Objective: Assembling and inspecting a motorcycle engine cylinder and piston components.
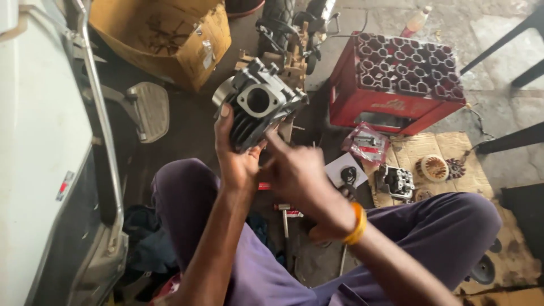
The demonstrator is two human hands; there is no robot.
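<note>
Left hand (235, 161) grips the engine cylinder (258, 105) from below, raised before the person with its round port facing the camera, apparently for viewing. Right hand (297, 173) is loosely curled, holding nothing, index fingertip touching the cylinder's lower edge. Cylinder is grey cast metal, finned, bolt ears intact. Beyond, on cardboard (447, 150), lies a cylinder head (395, 181); farther, a red crate (396, 82).
</note>
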